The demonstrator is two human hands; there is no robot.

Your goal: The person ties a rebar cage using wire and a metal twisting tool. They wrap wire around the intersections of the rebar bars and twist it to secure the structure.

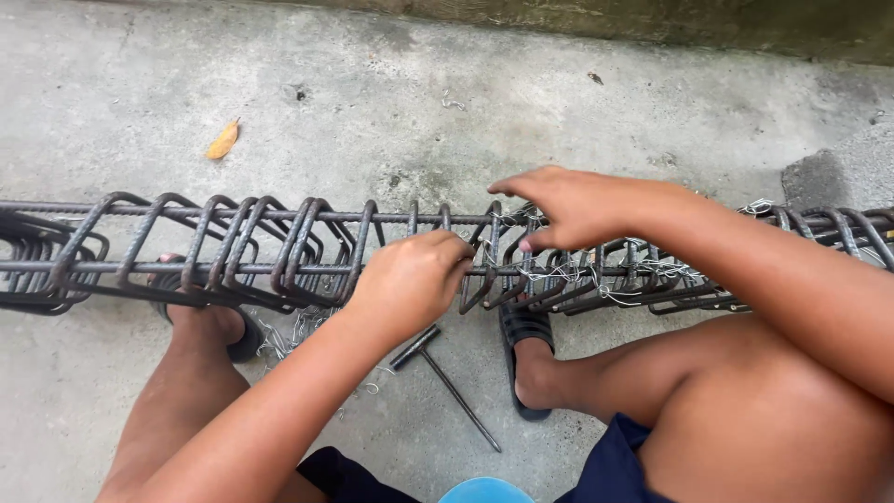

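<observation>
A dry yellow leaf (223, 141) is lying on the concrete floor (391, 102) in the upper left of the frame. Below it, a rebar cage (233, 247) of long bars and bent stirrups is stretching across the middle of the frame from edge to edge, resting over the person's sandalled feet. At centre, the left hand (410, 279) is closing in a fist around the cage's near bar, fingers pressed together. Just under it, a T-handled hook tool (442, 377) is lying on the floor beside loose bits of tie wire (289, 335). To the right, the right hand (568, 205) is hovering over the top bar, fingertips pinching thin wire where the stirrups are already tied.
</observation>
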